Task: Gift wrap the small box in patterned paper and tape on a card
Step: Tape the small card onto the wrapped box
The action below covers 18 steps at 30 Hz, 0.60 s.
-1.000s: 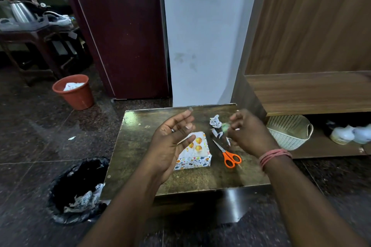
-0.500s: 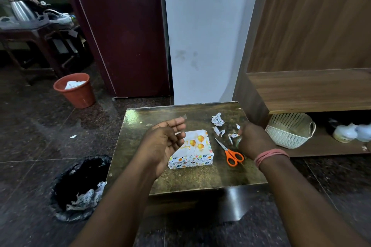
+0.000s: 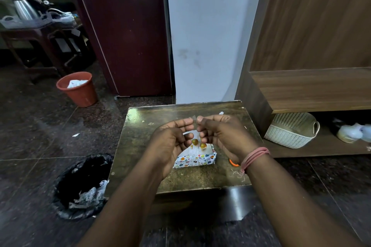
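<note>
Two hands, raised together over the desk. Our left hand (image 3: 172,142) and our right hand (image 3: 222,134) meet fingertip to fingertip, fingers curled, and pinch between them one small strip of clear tape (image 3: 194,121); the strip is faint and we cannot tell its full outline. One set of pink bands (image 3: 254,156) circles our right wrist.

One wrapped box (image 3: 195,159), directly below the hands, resting on the desk (image 3: 140,142). We count one side face in white paper with coloured egg-like shapes; on top lies one card (image 3: 198,144) showing two orange balloons, mostly hidden by our fingers. We cannot tell whether the card is fixed down.

One pair of scissors (image 3: 233,163), only an orange handle loop visible beside our right wrist.

One scrap of white paper (image 3: 221,113) shows on the desk beyond our right hand.

On the floor: one black-lined bin (image 3: 84,184) at the desk's left, holding crumpled paper; one terracotta-coloured bucket (image 3: 77,89) farther off, with white paper inside; one loose white scrap (image 3: 75,135) between them.

On the low shelf to the right: one cream perforated basket (image 3: 292,129) and pale bottles (image 3: 350,133), too blurred to count.

One metal kettle (image 3: 25,9), far left.
</note>
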Each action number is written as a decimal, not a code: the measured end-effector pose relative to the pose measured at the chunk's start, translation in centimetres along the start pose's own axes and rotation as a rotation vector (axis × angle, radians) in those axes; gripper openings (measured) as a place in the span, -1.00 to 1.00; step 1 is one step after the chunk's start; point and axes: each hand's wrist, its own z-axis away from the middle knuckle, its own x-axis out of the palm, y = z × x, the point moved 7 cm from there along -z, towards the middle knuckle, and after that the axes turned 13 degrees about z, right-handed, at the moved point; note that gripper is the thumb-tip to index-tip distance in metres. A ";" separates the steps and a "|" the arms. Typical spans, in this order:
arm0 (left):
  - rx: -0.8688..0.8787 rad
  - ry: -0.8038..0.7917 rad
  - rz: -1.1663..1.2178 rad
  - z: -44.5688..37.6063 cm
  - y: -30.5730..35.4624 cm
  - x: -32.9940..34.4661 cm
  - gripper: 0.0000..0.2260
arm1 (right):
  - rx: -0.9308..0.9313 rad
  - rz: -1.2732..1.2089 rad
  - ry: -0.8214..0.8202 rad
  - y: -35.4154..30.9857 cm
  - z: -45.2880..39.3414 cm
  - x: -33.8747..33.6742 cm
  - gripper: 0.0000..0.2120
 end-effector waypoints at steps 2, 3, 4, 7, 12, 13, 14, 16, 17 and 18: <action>0.002 -0.006 -0.019 0.0 -0.1 0.2 -0.55 | 0.004 -0.036 0.007 -0.1 0.1 0.2 -0.87; 0.003 -0.005 -0.036 0.0 -0.1 0.2 -0.55 | 0.006 -0.044 0.016 -0.2 0.2 0.3 -0.92; 0.005 0.000 -0.053 0.1 -0.1 0.3 -0.56 | 0.009 -0.045 0.027 -0.2 0.2 0.3 -0.95; 0.021 0.022 -0.122 0.2 0.1 0.3 -0.56 | 0.019 -0.033 0.038 -0.1 0.1 0.3 -0.94; 0.210 0.181 -0.470 0.2 1.9 -1.3 -0.70 | -0.067 0.251 0.085 -0.6 -0.5 -0.2 -0.85; 0.266 0.212 -0.563 0.1 2.3 -1.6 -0.68 | -0.120 0.430 0.114 -1.0 -0.7 -0.4 -0.81; 0.313 0.219 -0.662 0.1 2.5 -1.6 -0.64 | -0.180 0.636 0.146 -1.4 -0.9 -0.6 -0.79; 0.358 0.189 -0.870 -0.1 2.3 -1.3 -0.62 | -0.263 0.926 0.164 -1.9 -1.2 -0.3 -0.81; 0.369 0.171 -0.969 -0.2 2.0 -1.1 -0.66 | -0.278 0.990 0.155 -2.1 -1.4 -0.1 -0.82; 0.381 0.157 -1.055 -0.4 1.8 -0.9 -0.72 | -0.283 1.036 0.139 -2.1 -1.6 0.1 -0.83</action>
